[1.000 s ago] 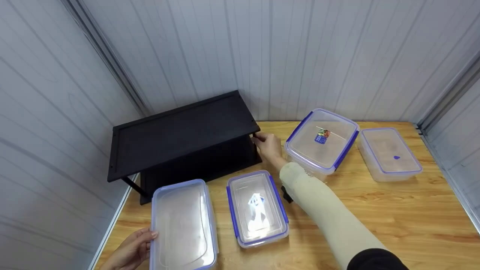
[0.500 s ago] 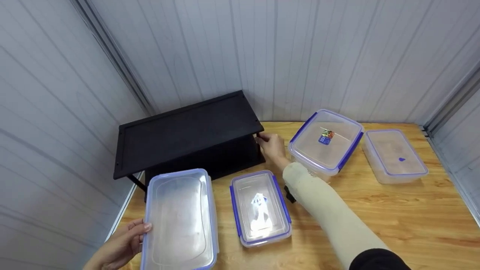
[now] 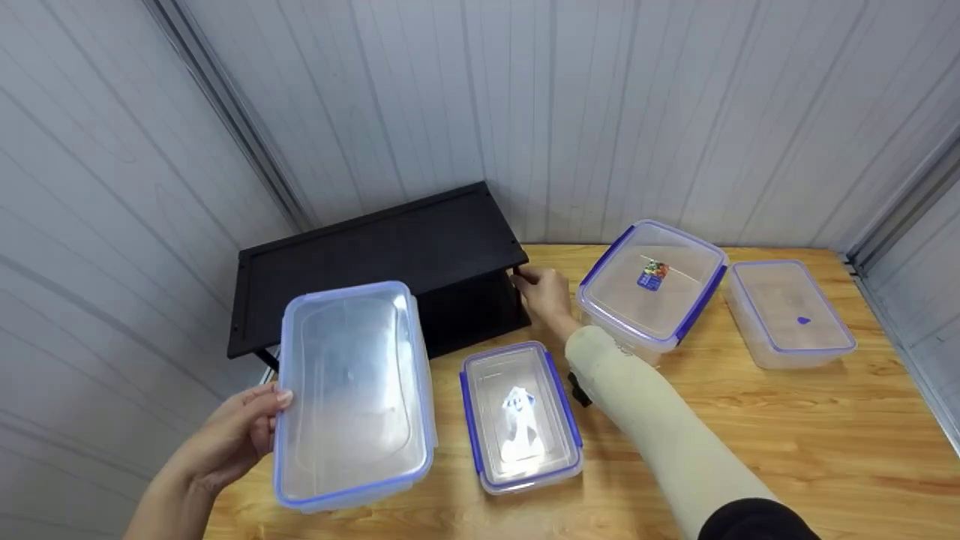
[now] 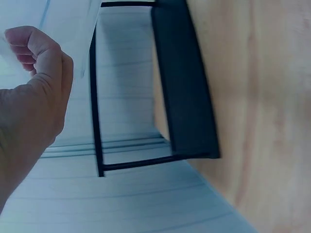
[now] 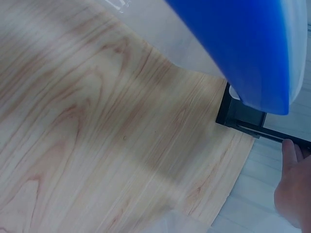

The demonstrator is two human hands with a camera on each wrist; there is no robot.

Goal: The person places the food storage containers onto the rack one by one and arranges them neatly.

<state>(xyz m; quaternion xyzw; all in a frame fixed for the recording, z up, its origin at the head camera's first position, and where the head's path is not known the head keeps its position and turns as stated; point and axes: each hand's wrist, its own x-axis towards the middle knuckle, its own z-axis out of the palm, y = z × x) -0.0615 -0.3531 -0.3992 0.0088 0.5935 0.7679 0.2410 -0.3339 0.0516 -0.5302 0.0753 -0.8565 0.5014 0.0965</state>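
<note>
The left hand (image 3: 229, 431) grips the left edge of a clear container (image 3: 349, 397) with a light blue rim — the thumb lies on the rim, and the other fingers are partly hidden behind it. This container is raised above the table (image 3: 757, 427), in front of the left hand and to its right side, with the lid turned toward the head camera. The right hand (image 3: 546, 295) holds the front right post of a black rack (image 3: 375, 251), the fingers being curled at the post just under the top shelf.

The rack stands on the table between and beyond the two hands. In the head view, the raised container covers its front left part; whether they touch, I cannot tell.

Nearer to the person than the right hand, a flat box (image 3: 487, 401) with dark blue side clips lies on the table. Just to the right of the right hand stands a bigger box (image 3: 667, 304) with a coloured label — and farther right, close beside it, a frosted box (image 3: 780, 304) with a small blue mark on its lid.
</note>
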